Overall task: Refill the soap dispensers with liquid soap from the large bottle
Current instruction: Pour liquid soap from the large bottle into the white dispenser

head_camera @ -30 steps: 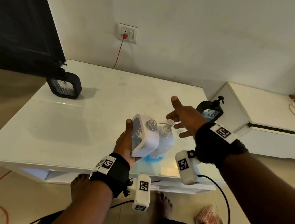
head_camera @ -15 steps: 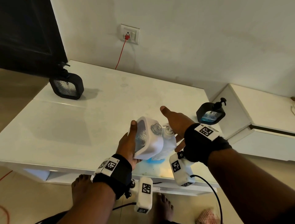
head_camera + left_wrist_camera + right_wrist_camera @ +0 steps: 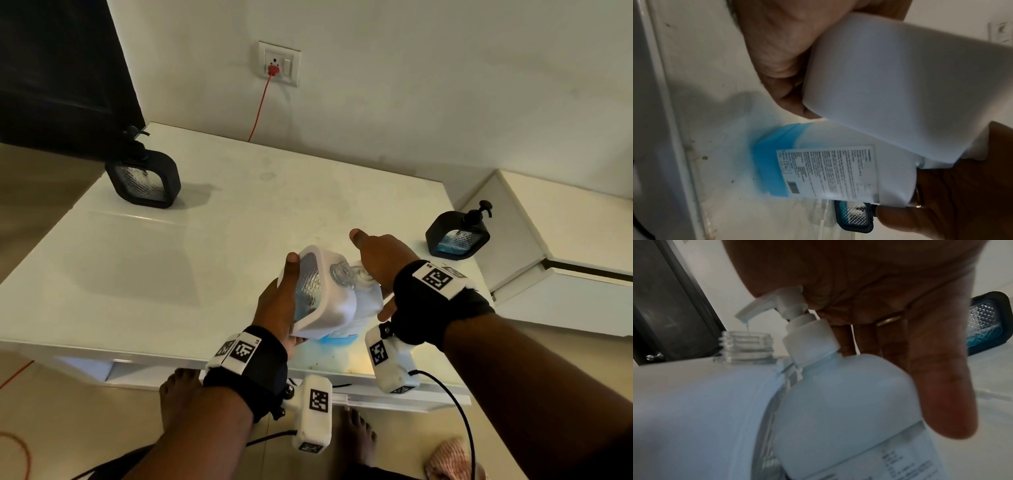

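My left hand (image 3: 277, 301) grips a white soap dispenser (image 3: 329, 298), pump removed, and tilts it toward the large bottle. Its clear threaded neck (image 3: 747, 345) sits right under the bottle's spout. The large white bottle (image 3: 368, 301) with a blue base (image 3: 772, 165) stands at the table's front edge. My right hand (image 3: 383, 257) lies on top of it with fingers straight, the palm pressing the pump head (image 3: 772, 301). A drop of soap hangs from the spout above the neck. The wrist views show the dispenser (image 3: 900, 81) touching the bottle (image 3: 849, 394).
On the white table (image 3: 205, 257) a black dispenser (image 3: 144, 178) stands far left, another holding blue soap (image 3: 457, 236) at the right edge. A lower white cabinet (image 3: 565, 240) adjoins on the right. A red cable (image 3: 260, 106) runs from the wall socket.
My right hand came down from above onto the bottle's pump. The left hand tipped the white dispenser over, bringing its neck under the spout.
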`<control>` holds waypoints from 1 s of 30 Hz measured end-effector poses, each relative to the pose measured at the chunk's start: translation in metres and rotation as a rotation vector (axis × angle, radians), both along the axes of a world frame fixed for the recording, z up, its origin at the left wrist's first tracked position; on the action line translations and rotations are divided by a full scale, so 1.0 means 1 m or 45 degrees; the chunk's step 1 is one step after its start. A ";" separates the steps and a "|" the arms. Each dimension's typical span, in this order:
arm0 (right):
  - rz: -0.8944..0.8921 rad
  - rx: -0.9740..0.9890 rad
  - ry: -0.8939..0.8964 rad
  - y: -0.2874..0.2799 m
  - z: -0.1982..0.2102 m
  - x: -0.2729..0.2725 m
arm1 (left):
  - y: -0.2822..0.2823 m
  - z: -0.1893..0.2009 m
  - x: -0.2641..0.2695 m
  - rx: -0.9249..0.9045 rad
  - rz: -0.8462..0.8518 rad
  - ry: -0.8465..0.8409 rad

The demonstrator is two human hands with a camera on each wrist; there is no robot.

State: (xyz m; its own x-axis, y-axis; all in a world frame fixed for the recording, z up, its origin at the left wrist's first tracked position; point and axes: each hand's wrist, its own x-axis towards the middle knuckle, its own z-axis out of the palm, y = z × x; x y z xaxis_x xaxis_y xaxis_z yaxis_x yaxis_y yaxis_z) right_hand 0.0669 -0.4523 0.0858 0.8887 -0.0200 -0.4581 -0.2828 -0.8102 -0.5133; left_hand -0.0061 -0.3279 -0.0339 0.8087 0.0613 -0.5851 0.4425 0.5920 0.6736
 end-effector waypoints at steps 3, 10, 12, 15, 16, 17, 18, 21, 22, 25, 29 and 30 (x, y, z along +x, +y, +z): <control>0.057 -0.066 0.000 0.000 0.001 -0.001 | 0.001 0.001 0.000 0.024 -0.010 -0.004; -0.048 0.182 0.248 -0.005 0.018 0.002 | 0.003 0.002 -0.002 0.062 -0.002 0.013; -0.019 0.163 0.194 -0.004 0.015 0.002 | 0.002 0.005 -0.003 0.079 0.010 0.019; 0.003 0.129 0.099 -0.003 0.008 0.004 | -0.001 0.009 -0.003 0.066 0.010 0.035; 0.003 0.120 0.078 -0.003 0.007 0.005 | -0.001 0.009 -0.003 0.069 0.011 0.039; 0.002 0.102 0.067 -0.003 0.005 0.006 | -0.001 0.009 -0.003 0.074 0.015 0.043; -0.006 0.087 0.055 -0.003 0.003 0.007 | -0.001 0.009 -0.003 0.078 0.017 0.047; -0.032 0.022 0.021 -0.003 -0.006 0.012 | -0.001 0.007 -0.003 0.086 0.015 0.056; -0.041 -0.002 0.005 -0.003 -0.008 0.013 | -0.001 0.006 -0.003 0.087 0.014 0.054; -0.052 -0.087 -0.021 -0.004 -0.014 0.015 | -0.001 0.006 -0.002 0.080 0.022 0.053; -0.044 -0.088 -0.016 -0.005 -0.012 0.013 | -0.001 0.006 -0.003 0.078 0.012 0.040; -0.034 -0.037 0.001 -0.005 -0.009 0.011 | -0.001 0.007 -0.003 0.081 0.010 0.039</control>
State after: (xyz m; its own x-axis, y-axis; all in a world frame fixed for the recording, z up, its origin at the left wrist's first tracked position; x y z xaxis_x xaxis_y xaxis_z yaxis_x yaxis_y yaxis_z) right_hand 0.0784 -0.4571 0.0770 0.8873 -0.0570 -0.4577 -0.3049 -0.8171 -0.4893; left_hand -0.0089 -0.3288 -0.0272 0.7899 0.1057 -0.6040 0.4588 0.5517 0.6965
